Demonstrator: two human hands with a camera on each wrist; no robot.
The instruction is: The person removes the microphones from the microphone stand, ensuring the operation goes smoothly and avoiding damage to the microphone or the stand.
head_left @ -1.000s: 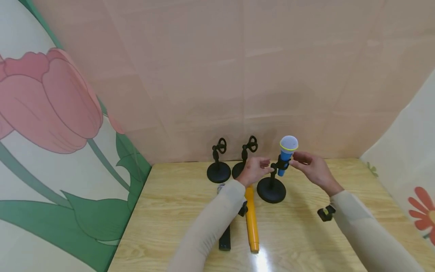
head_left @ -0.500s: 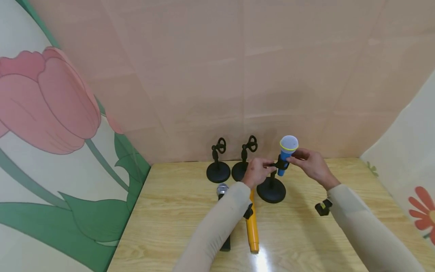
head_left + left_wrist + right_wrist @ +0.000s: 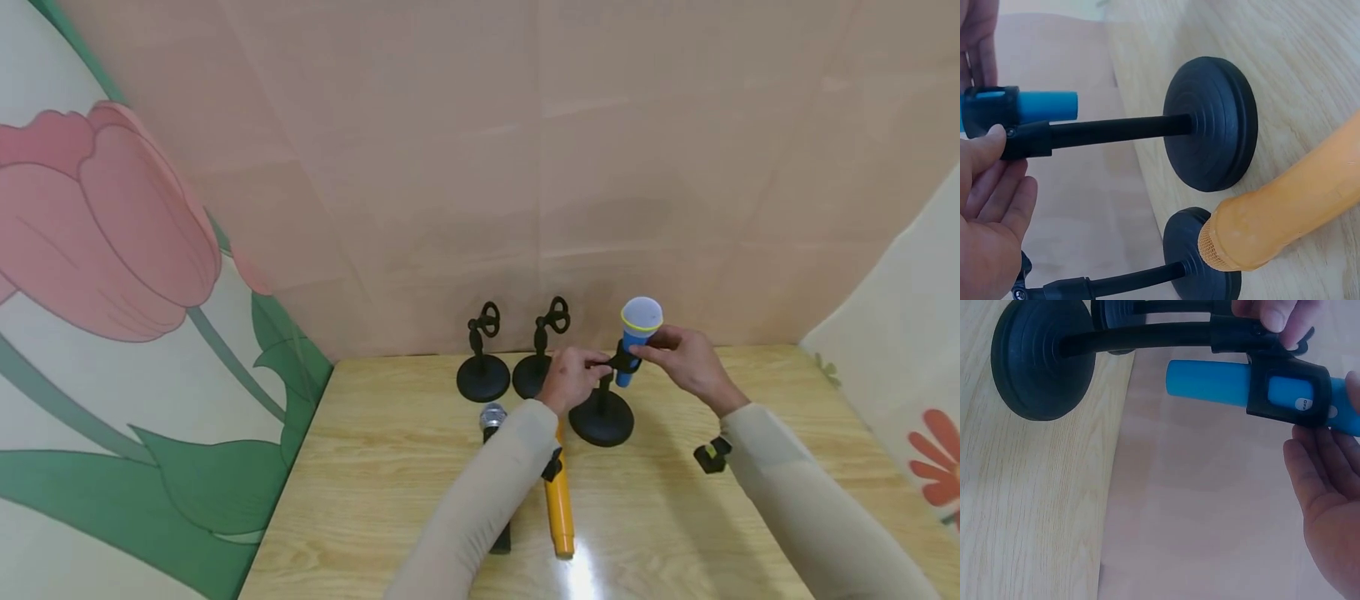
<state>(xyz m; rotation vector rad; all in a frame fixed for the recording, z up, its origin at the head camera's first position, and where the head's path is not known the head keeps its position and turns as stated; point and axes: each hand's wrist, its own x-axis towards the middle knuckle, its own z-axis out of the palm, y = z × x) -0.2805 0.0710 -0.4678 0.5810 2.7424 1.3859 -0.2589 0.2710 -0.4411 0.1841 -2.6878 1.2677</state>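
A blue toy microphone with a pale domed head and yellow ring sits in the clip of the nearest black microphone stand, tilted head up. My left hand pinches the stand at the joint just below the clip, thumb on one side and fingers beneath, as the left wrist view shows. From the other side my right hand holds the microphone's handle between thumb and fingers, right beside the clip. The handle's lower end sticks out past the clip.
Two more black stands with bare clips are at the table's back edge. An orange microphone and a black microphone with a silver head lie on the wooden table, partly behind my left sleeve.
My left hand has moved slightly right and closed its fingers on the stand's joint. My right fingers have shifted up and grip the blue microphone's handle; the microphone stays in the clip.
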